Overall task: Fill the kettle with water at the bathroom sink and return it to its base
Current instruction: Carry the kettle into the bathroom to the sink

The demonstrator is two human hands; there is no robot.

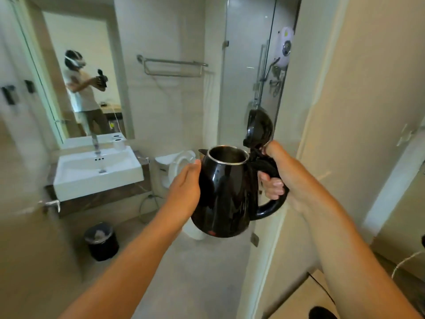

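A glossy black kettle (224, 194) hangs in mid-air at the bathroom doorway, upright, its lid (259, 130) flipped open and its steel rim showing. My right hand (279, 173) is closed around the black handle. My left hand (186, 187) lies flat against the kettle's left side, fingers together, steadying it. The white rectangular sink (92, 178) with a chrome tap (95, 143) sits on the counter to the left, well apart from the kettle. The kettle's base is not in view.
A toilet (174, 166) stands behind the kettle, and a black lined bin (101, 241) sits on the floor under the sink. Glass shower door (246, 72) at the back, towel rack (172, 65) on the wall, mirror (80, 72) above the sink. Door frame (322, 134) on the right.
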